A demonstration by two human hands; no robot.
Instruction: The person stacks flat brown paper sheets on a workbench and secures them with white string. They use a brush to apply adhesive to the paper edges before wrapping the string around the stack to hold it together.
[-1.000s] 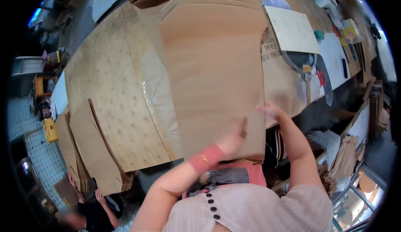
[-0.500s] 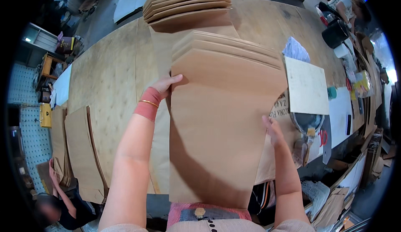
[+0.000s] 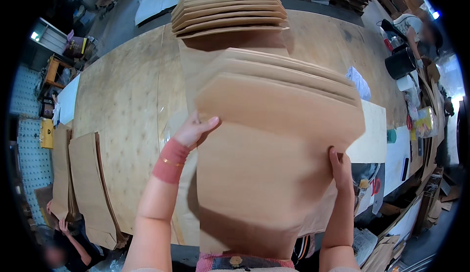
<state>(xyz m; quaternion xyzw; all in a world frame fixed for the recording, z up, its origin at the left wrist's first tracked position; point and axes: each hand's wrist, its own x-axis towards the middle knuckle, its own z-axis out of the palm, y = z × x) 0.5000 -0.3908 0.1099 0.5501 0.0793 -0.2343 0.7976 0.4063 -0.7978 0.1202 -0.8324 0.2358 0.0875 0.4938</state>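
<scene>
Swung rightward at its far end, the stack of flat brown kraft-paper sheets now overlaps the pale square board, which it left largely uncovered half a second ago. Nearest the body, the stack's lower end reaches the pink-checked cloth at the waist. Both hands grip the stack by its sides: the right hand clasps the right edge, thumb on the upper face; the left hand, above a red wristband, pinches the left edge, thumb on top, its other fingers mostly hidden.

Beyond the right forearm lie red-handled scissors. On the left, a pile of long brown paper sheets rests along the edge of the pale plywood tabletop. Farther off, a crumpled pale-blue wrapping lies behind the board, and a fanned row of brown paper sheets occupies the tabletop's far side.
</scene>
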